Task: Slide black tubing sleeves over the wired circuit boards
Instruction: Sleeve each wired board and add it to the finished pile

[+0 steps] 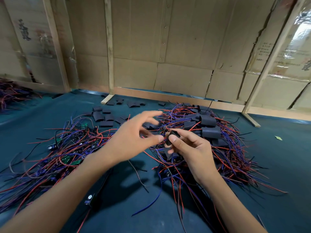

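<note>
Your right hand pinches a black tubing sleeve between thumb and fingertips, its open end tilted up. Your left hand is blurred, fingers spread and loosely curved, thumb tip just beside the sleeve; I cannot tell whether it holds anything. Under and behind the right hand: a heap of sleeved boards tangled in red, blue and black wires. Left of your left forearm: a pile of bare green circuit boards with the same wires. Farther back, loose sleeves lie on the blue-green mat. Cardboard wall behind.
</note>
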`<state>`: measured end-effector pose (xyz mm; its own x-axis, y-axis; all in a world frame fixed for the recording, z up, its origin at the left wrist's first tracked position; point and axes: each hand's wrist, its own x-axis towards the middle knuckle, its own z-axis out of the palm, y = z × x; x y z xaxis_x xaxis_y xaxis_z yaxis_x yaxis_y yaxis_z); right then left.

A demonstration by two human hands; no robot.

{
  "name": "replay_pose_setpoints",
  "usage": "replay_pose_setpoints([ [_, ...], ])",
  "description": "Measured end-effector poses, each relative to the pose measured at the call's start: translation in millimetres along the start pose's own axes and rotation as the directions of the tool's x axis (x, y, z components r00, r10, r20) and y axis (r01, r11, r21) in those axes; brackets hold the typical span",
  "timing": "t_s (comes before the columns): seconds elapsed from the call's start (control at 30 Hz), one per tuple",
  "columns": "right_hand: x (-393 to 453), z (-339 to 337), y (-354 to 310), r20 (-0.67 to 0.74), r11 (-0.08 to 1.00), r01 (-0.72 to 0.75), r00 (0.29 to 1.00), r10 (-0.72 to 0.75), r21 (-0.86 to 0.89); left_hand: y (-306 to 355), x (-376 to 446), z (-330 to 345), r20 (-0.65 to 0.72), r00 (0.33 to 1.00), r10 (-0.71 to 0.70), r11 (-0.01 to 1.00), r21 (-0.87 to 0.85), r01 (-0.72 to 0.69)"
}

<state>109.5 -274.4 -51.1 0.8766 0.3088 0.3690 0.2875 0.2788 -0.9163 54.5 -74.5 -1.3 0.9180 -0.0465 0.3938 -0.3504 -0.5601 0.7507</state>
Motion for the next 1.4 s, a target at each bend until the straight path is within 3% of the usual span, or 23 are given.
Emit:
replay_pose_setpoints([
  [0.07,1,-1,1,-0.025,1.000,0.001,1.000,-0.001,-0.007,-6,7,-24,-0.015,0.983,-0.182,0.934,0.310,0.178],
  [0.13,1,0,2,-0.040,1.000,-0.011,0.999,0.010,-0.011,-10,9,-47,0.069,0.885,-0.461,0.693,0.651,0.310],
  [0.2,0,2,3,-0.044,1.000,-0.019,0.999,0.019,0.001,-11,4,-56,0.174,0.730,-0.661,0.463,0.860,0.214],
  [0.23,-1,3,4,-0.040,1.000,-0.020,0.999,0.020,0.002,-11,0,-55,0.215,0.672,-0.708,0.416,0.896,0.152],
  [0.33,-2,4,5,-0.024,0.999,-0.034,0.999,0.033,-0.035,-13,-17,-48,0.287,0.563,-0.775,0.427,0.895,0.131],
  [0.43,-2,4,5,-0.026,0.998,-0.044,0.999,0.043,-0.054,-12,-25,-44,0.330,0.499,-0.801,0.468,0.866,0.177],
  [0.6,-3,6,6,-0.027,0.997,-0.049,0.998,0.048,-0.066,-6,-19,-42,0.344,0.525,-0.779,0.515,0.828,0.222],
  [0.73,-3,6,5,-0.026,0.996,-0.056,0.998,0.054,-0.066,-4,-22,-43,0.322,0.445,-0.836,0.454,0.861,0.229],
  [0.83,-3,6,5,-0.025,0.994,-0.061,0.998,0.059,-0.092,-8,-25,-39,0.368,0.399,-0.840,0.510,0.786,0.348],
  [0.9,-3,7,5,-0.024,0.992,-0.066,0.998,0.063,-0.112,-10,-27,-35,0.375,0.423,-0.825,0.541,0.739,0.402],
  [1.0,-5,9,4,-0.013,0.990,-0.078,0.997,0.077,-0.116,-12,-27,-29,0.363,0.521,-0.773,0.598,0.692,0.405],
  [1.1,-5,9,3,-0.008,0.990,-0.083,0.997,0.082,-0.114,-12,-15,-31,0.301,0.696,-0.652,0.712,0.559,0.424],
  [1.2,-4,9,2,-0.022,0.993,-0.089,0.996,0.088,-0.077,-5,3,-26,0.199,0.854,-0.481,0.864,0.272,0.423],
  [1.3,-4,10,-2,-0.036,0.993,-0.107,0.993,0.109,0.039,2,22,-9,0.067,0.936,-0.346,0.937,-0.031,0.348],
  [1.4,-2,7,-9,-0.034,0.977,-0.111,0.992,0.119,0.182,2,39,14,-0.117,0.980,-0.163,0.987,-0.028,0.161],
])
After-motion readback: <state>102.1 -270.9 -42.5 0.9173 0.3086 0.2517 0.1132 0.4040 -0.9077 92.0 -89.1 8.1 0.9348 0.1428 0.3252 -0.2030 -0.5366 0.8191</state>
